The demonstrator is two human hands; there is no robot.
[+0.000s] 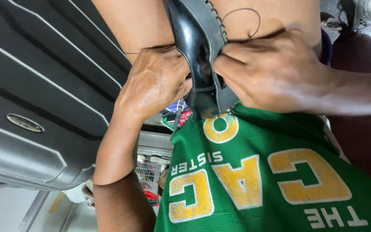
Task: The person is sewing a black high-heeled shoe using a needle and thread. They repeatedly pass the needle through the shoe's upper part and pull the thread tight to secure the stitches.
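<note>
Black leather shoe (198,51), glossy, held upright between the knees at the top centre of the view, its grey sole (211,25) facing right with a row of stitch holes along the edge. Left hand (155,83): closed around the left side of the shoe's upper, fingers curled and pressed against the leather. Right hand (275,71): closed against the sole side of the shoe, fingertips pinched together at the sole's edge; whether they grip a needle or only the thread cannot be told. The two hands sit close together, with only the shoe between them. Dark thread (243,19): one thin strand, looping up from the right hand's fingertips and curling back down over the bare thigh behind. Green jersey (258,180): worn by the person, with large yellow lettering edged in white, filling the lower right of the view just below the shoe. Grey hard-shell suitcase (35,103): ribbed, with an oval metal badge, lying to the left beside the left forearm. Small clutter of mixed items (149,169): seen low in the gap between forearm and jersey, too small to identify.
</note>
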